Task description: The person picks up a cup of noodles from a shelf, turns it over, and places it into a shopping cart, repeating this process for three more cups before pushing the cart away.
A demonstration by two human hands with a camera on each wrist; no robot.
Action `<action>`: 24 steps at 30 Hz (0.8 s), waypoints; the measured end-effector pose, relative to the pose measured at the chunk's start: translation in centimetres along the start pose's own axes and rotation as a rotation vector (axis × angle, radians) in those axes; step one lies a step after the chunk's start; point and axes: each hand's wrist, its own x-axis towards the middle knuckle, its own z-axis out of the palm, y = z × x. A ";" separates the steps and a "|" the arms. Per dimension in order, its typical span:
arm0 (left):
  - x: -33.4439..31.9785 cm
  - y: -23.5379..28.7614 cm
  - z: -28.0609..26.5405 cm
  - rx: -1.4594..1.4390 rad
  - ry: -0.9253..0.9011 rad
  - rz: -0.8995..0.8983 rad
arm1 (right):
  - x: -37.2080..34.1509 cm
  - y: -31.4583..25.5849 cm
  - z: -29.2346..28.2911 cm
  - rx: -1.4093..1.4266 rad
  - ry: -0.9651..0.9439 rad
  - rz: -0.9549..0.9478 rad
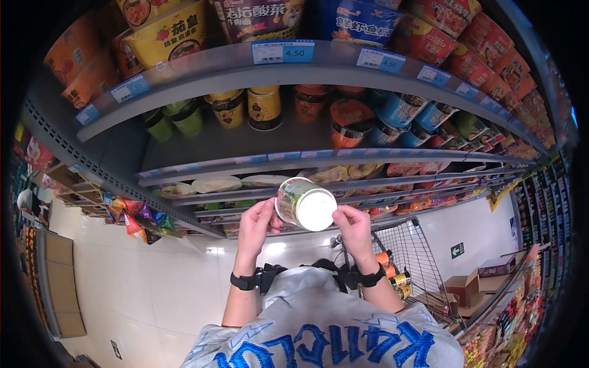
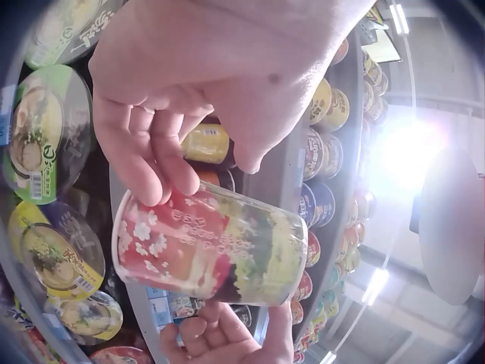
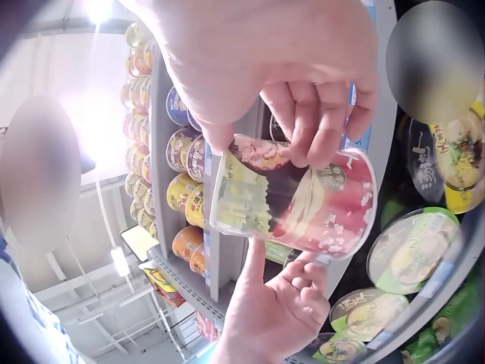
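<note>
A pink and green printed cup (image 1: 293, 195) is held between both hands, its white bottom facing the head camera. The left hand (image 1: 255, 226) pinches it near the rim, and the right hand (image 1: 354, 230) touches the bottom edge with its fingertips. In the left wrist view the cup (image 2: 212, 246) lies sideways, with the left hand (image 2: 197, 83) above and the right hand (image 2: 227, 337) below. The right wrist view has the right hand (image 3: 288, 68) over the cup (image 3: 295, 201) and the left hand (image 3: 276, 311) beneath it.
Noodle tubs (image 1: 165, 37) fill the upper shelf (image 1: 245, 76); smaller cups (image 1: 264, 109) stand on the one below. A wire cart (image 1: 408, 245) with several cups is at the right, near cardboard boxes (image 1: 463, 288). Hanging snack bags (image 1: 140, 214) are at the left.
</note>
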 end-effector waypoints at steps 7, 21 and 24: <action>-1.1 -0.3 -2.9 0.018 -0.015 -0.028 | -1.1 0.7 2.1 -0.101 0.024 0.013; -0.9 -2.4 -2.2 0.001 -0.156 -0.112 | -6.2 3.0 1.8 -0.107 0.089 0.261; -0.4 -2.7 0.3 0.036 -0.228 -0.124 | -7.5 3.6 0.1 -0.148 0.078 0.267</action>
